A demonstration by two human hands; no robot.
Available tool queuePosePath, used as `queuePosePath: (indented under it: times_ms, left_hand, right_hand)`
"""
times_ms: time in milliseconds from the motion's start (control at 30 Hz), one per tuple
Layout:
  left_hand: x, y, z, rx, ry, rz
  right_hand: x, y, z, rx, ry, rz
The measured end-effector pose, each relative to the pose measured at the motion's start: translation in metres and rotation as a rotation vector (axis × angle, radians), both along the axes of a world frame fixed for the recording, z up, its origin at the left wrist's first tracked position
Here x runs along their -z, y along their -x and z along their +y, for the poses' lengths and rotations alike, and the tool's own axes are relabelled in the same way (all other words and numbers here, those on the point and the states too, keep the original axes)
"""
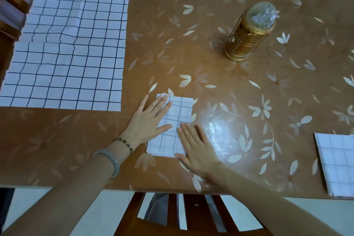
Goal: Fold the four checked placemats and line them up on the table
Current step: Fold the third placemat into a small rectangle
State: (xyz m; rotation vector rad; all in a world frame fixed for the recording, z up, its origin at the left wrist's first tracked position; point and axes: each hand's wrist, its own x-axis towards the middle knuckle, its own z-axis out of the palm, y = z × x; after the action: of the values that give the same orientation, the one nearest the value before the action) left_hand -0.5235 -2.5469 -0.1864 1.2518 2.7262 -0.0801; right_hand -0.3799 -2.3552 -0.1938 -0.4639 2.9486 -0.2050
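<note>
A small folded white placemat with dark checks (181, 109) lies near the table's front edge. My left hand (148, 119) rests flat on its left half, fingers spread. My right hand (195, 147) lies flat on its lower right corner. Neither hand grips it. At the left, unfolded checked placemats (70, 51) lie spread flat and overlapping, their edges stepped. Another folded checked placemat (337, 163) sits at the right front, cut off by the frame.
The table (210, 82) has a brown cover with pale flower prints. A gold lantern with a clear dome (249, 32) stands at the back right. A wooden chair back (183, 214) sits under the front edge. Wooden furniture stands at the far left.
</note>
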Motion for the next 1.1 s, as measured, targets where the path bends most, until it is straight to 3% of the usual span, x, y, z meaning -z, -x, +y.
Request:
queuePosePath:
  times_ms: [200, 600, 933, 1100]
  left_hand:
    - [0.003, 0.002, -0.001, 0.023, 0.001, 0.013]
    - [0.005, 0.003, -0.002, 0.006, 0.011, 0.002]
    - [-0.005, 0.008, 0.000, -0.003, 0.004, -0.041]
    - [-0.024, 0.032, 0.023, -0.009, -0.139, -0.042]
  right_hand:
    - [-0.001, -0.005, 0.011, -0.128, 0.039, 0.009]
    - [-0.007, 0.086, 0.039, 0.109, -0.034, -0.063]
    - [-0.005, -0.005, 0.002, -0.058, -0.012, -0.090]
    - [-0.018, -0.026, -0.005, -0.074, -0.001, -0.187]
